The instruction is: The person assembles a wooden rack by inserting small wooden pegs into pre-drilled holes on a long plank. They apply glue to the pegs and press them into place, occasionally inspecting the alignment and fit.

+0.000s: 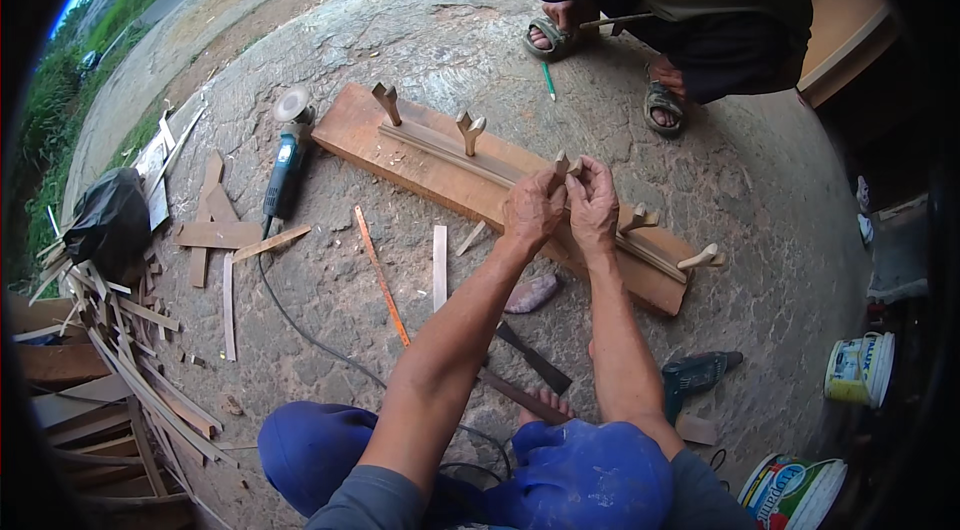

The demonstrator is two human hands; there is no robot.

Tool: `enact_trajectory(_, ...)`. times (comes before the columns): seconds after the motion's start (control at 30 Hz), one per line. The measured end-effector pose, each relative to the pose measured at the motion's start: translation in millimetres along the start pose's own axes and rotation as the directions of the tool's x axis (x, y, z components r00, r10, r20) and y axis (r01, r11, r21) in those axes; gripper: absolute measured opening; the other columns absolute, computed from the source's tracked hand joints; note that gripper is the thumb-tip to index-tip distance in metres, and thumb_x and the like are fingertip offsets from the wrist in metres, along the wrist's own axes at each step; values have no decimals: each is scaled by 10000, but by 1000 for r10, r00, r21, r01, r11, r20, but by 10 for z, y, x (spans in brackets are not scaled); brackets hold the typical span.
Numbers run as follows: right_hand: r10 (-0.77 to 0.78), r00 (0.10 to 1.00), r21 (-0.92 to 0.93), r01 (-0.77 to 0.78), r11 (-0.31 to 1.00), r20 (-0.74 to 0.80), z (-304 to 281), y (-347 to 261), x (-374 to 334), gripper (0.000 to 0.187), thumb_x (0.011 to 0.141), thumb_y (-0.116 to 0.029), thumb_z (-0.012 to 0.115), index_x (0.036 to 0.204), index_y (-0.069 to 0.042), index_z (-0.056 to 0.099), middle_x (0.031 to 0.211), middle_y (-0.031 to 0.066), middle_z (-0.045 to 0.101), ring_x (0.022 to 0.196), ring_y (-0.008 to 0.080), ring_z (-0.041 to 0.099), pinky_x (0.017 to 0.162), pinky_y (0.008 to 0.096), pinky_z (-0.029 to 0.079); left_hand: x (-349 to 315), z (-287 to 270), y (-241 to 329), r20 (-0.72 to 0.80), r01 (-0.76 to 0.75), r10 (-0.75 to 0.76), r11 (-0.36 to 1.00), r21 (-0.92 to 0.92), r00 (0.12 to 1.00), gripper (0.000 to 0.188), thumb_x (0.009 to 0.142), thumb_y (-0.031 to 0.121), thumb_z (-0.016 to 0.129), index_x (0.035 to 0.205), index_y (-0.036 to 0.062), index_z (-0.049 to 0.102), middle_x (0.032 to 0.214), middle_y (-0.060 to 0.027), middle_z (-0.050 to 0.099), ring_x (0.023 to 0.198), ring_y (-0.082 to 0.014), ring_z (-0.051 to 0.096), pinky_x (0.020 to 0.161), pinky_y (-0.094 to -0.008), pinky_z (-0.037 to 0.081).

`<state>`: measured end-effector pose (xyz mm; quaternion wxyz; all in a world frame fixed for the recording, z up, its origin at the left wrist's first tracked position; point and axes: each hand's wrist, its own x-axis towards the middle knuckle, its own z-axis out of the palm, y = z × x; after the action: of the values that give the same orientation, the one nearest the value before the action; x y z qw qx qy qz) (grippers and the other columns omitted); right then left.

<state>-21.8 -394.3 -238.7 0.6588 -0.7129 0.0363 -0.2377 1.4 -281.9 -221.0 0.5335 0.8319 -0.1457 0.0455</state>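
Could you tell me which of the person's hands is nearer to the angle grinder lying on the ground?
Left. The left hand grips the wooden peg on the grinder's side; the right hand sits just beyond it, farther from the angle grinder.

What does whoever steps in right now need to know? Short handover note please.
Left hand and right hand: fingers of both closed on the middle wooden peg, third of five along the rail.
Rail lies on the long plank on the stone ground. Four other pegs stand on the rail; whether any is fixed cannot be told.
Angle grinder lies left of the plank, drill by the right knee, green pencil beyond the plank.
Another person crouches across the plank.
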Motion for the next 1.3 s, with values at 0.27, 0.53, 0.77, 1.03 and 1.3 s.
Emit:
enact_trajectory(0.27,0,1000,20,-1,1000,24,-12,-33,2,330,953,-33,568,1258,20,454,1169,134,623,1096,167,595,951,292,470,-7,93,-60,-32,-34,36,998,56,999,236,890,307,606,905,72,624,818,-170,628,794,-395,638,671,-472,500)
enact_trajectory(0.53,11,997,21,-13,1000,74,-31,60,39,341,951,-14,545,1266,-1,416,1145,120,617,1057,160,596,929,296,467,11,156,-119,-56,-28,31,998,53,998,229,889,329,610,930,103,624,841,-159,643,794,-391,641,661,-479,503)
enact_trajectory(0.77,28,997,-29,-26,999,67,-17,42,41,337,933,-4,564,1235,-25,416,1085,98,629,1005,143,602,889,289,472,-8,173,-112,-59,7,-2,996,92,998,229,883,313,618,939,91,620,848,-160,645,802,-391,638,661,-477,501)
enact_trajectory(1.03,51,997,-115,-44,992,61,-45,59,55,333,925,-47,599,1209,-37,426,1030,96,649,935,138,611,837,295,485,-17,191,-165,-105,-79,86,994,70,991,242,880,316,629,929,79,621,803,-160,618,757,-384,625,639,-468,492)
enact_trajectory(1.3,18,997,-149,-7,989,72,-22,-26,65,338,928,-21,590,1216,-29,414,1040,74,607,943,123,587,835,266,474,-8,185,-194,-72,-67,76,991,112,995,233,881,304,634,926,75,626,785,-158,614,745,-381,622,632,-466,489)
